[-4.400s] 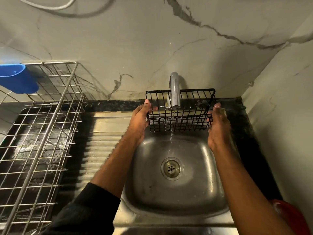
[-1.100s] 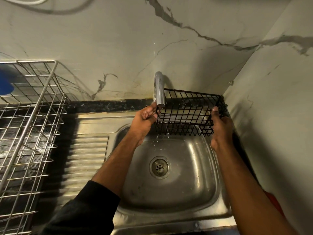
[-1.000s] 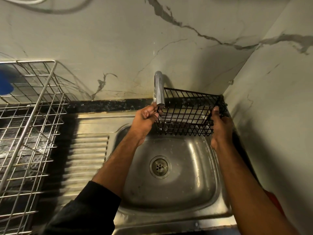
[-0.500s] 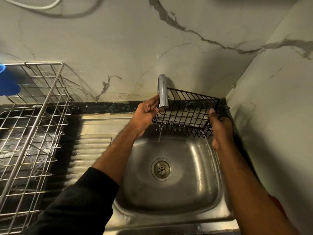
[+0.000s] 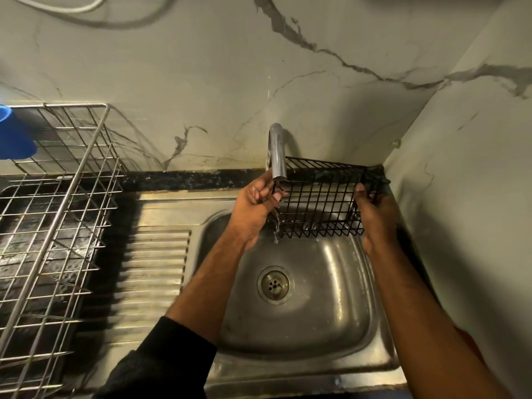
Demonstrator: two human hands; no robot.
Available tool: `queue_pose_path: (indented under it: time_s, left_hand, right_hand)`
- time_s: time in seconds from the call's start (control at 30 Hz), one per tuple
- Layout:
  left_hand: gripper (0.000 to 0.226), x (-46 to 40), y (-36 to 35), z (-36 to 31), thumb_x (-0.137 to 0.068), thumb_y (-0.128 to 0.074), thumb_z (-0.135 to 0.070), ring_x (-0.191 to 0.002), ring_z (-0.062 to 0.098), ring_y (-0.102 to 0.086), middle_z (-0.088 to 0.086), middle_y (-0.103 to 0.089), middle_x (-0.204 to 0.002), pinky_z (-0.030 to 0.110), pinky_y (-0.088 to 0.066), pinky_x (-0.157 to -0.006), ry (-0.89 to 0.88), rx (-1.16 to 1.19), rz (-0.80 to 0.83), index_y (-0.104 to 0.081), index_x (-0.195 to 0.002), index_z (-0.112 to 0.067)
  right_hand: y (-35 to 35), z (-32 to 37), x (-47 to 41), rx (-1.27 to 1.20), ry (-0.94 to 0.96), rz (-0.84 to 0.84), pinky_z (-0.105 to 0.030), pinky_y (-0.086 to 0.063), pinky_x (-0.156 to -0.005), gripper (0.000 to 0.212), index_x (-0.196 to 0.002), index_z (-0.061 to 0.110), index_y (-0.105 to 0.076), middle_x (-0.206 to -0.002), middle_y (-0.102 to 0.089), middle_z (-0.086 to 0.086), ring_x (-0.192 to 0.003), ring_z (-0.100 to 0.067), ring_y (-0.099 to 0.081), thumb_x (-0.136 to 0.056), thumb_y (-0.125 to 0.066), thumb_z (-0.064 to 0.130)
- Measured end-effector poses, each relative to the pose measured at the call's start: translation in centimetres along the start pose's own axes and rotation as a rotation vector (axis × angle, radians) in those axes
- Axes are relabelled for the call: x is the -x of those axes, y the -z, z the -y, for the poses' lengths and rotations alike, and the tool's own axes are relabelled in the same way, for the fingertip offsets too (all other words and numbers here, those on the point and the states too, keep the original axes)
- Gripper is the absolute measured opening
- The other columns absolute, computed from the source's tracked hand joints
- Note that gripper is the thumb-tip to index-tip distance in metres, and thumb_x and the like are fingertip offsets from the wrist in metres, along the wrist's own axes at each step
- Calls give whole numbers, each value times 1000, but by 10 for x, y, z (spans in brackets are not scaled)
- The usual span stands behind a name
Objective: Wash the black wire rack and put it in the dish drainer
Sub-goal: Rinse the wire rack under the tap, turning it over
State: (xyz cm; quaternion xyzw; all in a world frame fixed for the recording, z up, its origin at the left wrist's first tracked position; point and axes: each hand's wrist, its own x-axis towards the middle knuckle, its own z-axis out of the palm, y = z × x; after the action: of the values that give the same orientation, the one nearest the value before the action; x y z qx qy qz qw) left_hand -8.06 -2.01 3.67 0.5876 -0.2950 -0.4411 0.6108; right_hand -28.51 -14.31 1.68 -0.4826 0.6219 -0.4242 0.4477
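- The black wire rack [image 5: 319, 203] hangs over the back of the steel sink [image 5: 339, 300], between both hands, its left end under the tap [image 5: 277, 151].
- The left hand [image 5: 254, 204] grips the rack's left end, fingers curled on the wire.
- The right hand [image 5: 374, 214] grasps the right end.
- A thin stream of water [image 5: 277, 226] runs through the rack's left corner.
- The dish drainer [image 5: 57, 226] stands well apart, on the left.
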Motion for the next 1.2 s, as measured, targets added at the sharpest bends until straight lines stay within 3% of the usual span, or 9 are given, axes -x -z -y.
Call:
queue_pose_path:
  time_s: [0.13, 0.47, 0.6, 0.67, 0.77, 0.87, 0.97, 1.1, 1.2]
  left_hand:
    - [52, 8, 12, 2, -98, -56, 5, -116, 20, -68, -3, -70, -130, 22, -56, -83, 37, 39, -66, -50, -146, -13]
    - [41, 24, 53, 2, -105, -48, -7, -120, 21, -64, 7, -63, -136, 29, -54, -91, 191, -12, -282, -49, -146, -10]
    - [48, 33, 56, 0, -104, -53, -39, -120, 22, -63, 13, -63, -135, 39, -53, -100, 201, -8, -338, -51, -143, -11]
    - [57, 37, 61, 5, -100, -56, -46, -118, 21, -64, 13, -61, -139, 44, -51, -105, 228, -24, -353, -49, -145, -12]
    - [47, 41, 69, 9, -103, -57, -32, -98, 12, -66, 16, -63, -134, 23, -54, -72, 236, -3, -377, -51, -143, -6]
    - [41, 45, 78, 11, -104, -56, -24, -84, 10, -62, 4, -67, -102, 22, -51, -64, 258, 24, -398, -54, -138, -1]
    - [44, 45, 85, 9, -101, -62, -30, -100, 23, -68, 3, -71, -97, 35, -54, -83, 288, 45, -404, -56, -136, -4]
    - [51, 41, 91, -3, -99, -63, -37, -84, 15, -68, 7, -70, -99, 26, -52, -63, 300, 49, -352, -54, -135, -2]
    - [51, 38, 93, -13, -100, -60, -41, -84, 17, -69, 9, -67, -109, 33, -54, -75, 357, -6, -293, -52, -135, -4]
  right_hand:
    - [0, 1, 12, 159, 79, 60, -42, -56, -87, 46, -103, 18, -67, -99, -71, 0, -93, -19, -67, -81, -68, 58]
    - [-2, 26, 44, 517, 288, 263, -37, -56, -71, 30, -95, 17, -62, -85, -66, 0, -75, -16, -63, -94, -60, 47]
    - [-5, 34, 51, 564, 378, 290, -43, -58, -74, 27, -102, 18, -67, -84, -66, 5, -75, -16, -64, -97, -55, 42]
    - [-5, 38, 54, 561, 393, 318, -36, -56, -75, 17, -102, 27, -69, -88, -66, 9, -78, -15, -64, -99, -55, 35]
    - [-7, 43, 56, 503, 369, 380, -30, -53, -72, 17, -94, 37, -66, -92, -71, 14, -84, -13, -68, -101, -52, 33]
    - [-13, 48, 62, 429, 322, 451, -17, -43, -70, 29, -129, 20, -61, -110, -70, 5, -98, -10, -62, -103, -48, 25]
    - [-18, 52, 65, 398, 306, 479, -32, -51, -91, 34, -135, 19, -55, -118, -64, 3, -105, -12, -58, -102, -52, 25]
    - [-27, 49, 57, 302, 200, 468, -39, -51, -97, 32, -125, 17, -60, -110, -68, -2, -102, -17, -63, -97, -61, 31]
    - [-33, 51, 50, 255, 104, 452, -42, -53, -96, 39, -130, 17, -56, -111, -68, -5, -103, -19, -65, -95, -63, 34]
